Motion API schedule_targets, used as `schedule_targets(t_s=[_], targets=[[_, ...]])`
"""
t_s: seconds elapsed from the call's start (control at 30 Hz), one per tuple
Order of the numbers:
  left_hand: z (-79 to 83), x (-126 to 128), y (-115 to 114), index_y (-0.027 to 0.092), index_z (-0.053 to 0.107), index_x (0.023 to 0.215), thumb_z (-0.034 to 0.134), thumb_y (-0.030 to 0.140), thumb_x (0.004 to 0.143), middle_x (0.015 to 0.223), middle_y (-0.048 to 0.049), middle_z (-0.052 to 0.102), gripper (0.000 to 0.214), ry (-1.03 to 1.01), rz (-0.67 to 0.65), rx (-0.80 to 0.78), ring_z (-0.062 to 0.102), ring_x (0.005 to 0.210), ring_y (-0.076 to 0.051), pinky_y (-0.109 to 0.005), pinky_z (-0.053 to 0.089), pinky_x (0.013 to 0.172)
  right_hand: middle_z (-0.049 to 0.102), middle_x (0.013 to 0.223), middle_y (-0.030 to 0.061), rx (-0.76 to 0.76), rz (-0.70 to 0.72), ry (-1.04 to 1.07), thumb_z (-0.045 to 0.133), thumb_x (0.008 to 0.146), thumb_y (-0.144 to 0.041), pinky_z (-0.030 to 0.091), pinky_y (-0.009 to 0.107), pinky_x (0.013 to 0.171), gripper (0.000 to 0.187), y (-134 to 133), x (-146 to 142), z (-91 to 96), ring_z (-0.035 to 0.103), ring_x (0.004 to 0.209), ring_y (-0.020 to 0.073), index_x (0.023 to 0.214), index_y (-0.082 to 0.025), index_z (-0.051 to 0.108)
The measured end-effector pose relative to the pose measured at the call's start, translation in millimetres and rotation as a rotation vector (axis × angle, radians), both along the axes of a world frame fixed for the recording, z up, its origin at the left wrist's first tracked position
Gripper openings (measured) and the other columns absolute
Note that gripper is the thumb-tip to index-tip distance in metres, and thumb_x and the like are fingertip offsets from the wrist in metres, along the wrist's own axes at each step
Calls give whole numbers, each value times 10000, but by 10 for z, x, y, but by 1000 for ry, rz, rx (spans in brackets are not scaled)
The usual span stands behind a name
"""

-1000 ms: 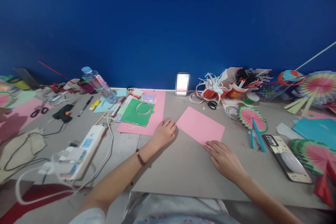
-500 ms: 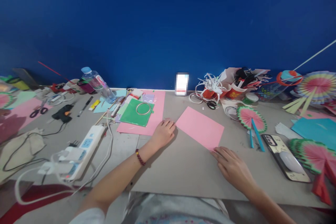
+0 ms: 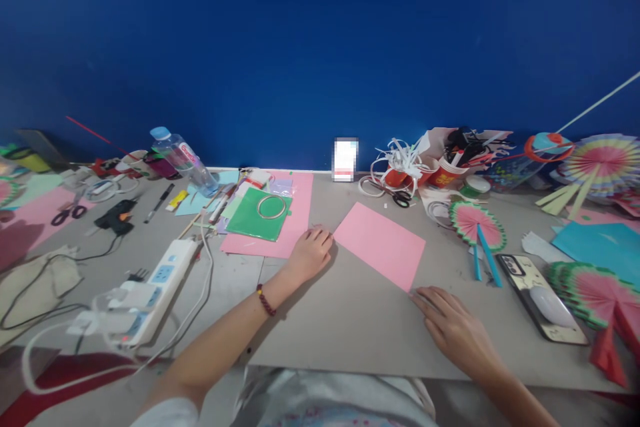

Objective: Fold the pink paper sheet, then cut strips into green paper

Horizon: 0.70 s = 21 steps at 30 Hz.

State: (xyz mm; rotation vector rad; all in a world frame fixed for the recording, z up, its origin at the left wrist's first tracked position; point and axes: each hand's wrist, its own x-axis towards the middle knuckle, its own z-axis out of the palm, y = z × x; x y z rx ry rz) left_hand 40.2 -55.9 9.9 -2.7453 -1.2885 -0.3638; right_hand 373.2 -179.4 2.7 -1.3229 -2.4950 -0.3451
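Head view of your desk [image 3: 360, 330], with the pink sheet [image 3: 380, 243] lying flat between the near and far edges, turned so that one corner points toward the near edge. Your left hand [image 3: 311, 253] rests just beside the sheet's left corner, its fingers bent and drawn together; whether they pinch anything beneath cannot be told. Your right hand [image 3: 460, 328] lies closer to the near edge, its fingers extended loosely side by side and pinching nothing that shows; the foremost fingertip is at or just beside the sheet's nearest corner, and contact cannot be confirmed from this angle. The step in hand appears to be the positioning of the sheet, in which no fold or cut is visible. A next move on it would, in judgement, call for your fingertips to settle on a corner or side while the other hand keeps the paper from sliding. Note, toward the far edge on the left, the green packet [image 3: 253, 213] bearing a metal ring [image 3: 271, 217] and lying over a larger sheet [image 3: 303, 197]; on the right, the pleated fan [image 3: 473, 219] and, nearer the near edge, a phone [image 3: 523, 285] carrying a white mouse [image 3: 553, 307].
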Motion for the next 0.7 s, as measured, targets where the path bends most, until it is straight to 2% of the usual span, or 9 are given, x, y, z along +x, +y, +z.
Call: schedule_targets(t_s=[0.2,0.37,0.5,0.7], targets=[[-1,1,-2,184,542,1154,518,123,822,1120,-103,595,338,-10,2,-9,492,1162,-263,-406,448,903,694,1078,87,17,34,-3,410,886,-144,484,404,869,336,9,70,2,606,1024,244,1063,-215,688],[-6,-4,0,188,551,1138,524,115,816,1109,-98,601,331,-31,-1,-9,491,1177,-258,-400,451,911,699,1037,81,3,43,122,432,876,-141,513,389,854,296,33,72,-7,629,996,228,989,-226,692],[-35,-11,5,190,571,1118,517,108,816,1109,-95,611,318,-68,3,-6,499,1175,-253,-395,457,906,684,1057,91,-59,64,227,425,860,-88,523,368,880,326,207,-201,38,626,1005,209,1069,-195,652],[-106,-38,31,196,621,1059,487,93,819,1088,-79,640,294,-183,27,9,533,1147,-223,-366,458,887,655,1105,104,-247,208,279,420,869,-82,513,397,922,336,685,-745,159,596,1065,214,1114,-186,626]])
